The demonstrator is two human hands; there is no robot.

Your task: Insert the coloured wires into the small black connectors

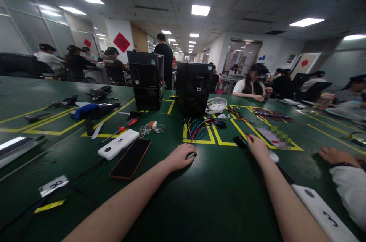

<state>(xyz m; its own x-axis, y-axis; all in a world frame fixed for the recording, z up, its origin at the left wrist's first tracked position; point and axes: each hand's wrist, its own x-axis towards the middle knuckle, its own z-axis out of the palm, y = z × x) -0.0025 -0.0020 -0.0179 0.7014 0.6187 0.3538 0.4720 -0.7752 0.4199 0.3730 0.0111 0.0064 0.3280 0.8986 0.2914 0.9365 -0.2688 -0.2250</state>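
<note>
My left hand (182,156) lies on the green table (217,196) with its fingers curled over a small white thing (190,155) that I cannot name. My right hand (256,146) rests further right, fingers bent, touching a small black object (239,141); a white rounded object (273,155) peeks out beside its wrist. A bundle of coloured wires (200,125) lies just beyond both hands, in front of a black computer case (193,87). A dark phone (130,158) and a white box (117,144) lie left of my left hand.
A second black computer case (146,79) stands at centre left, with a red-handled screwdriver (128,123), a white basket (216,104) and tools around. Another person's hand (333,155) rests at the right. A white numbered box (323,209) lies near my right forearm. Several people sit behind.
</note>
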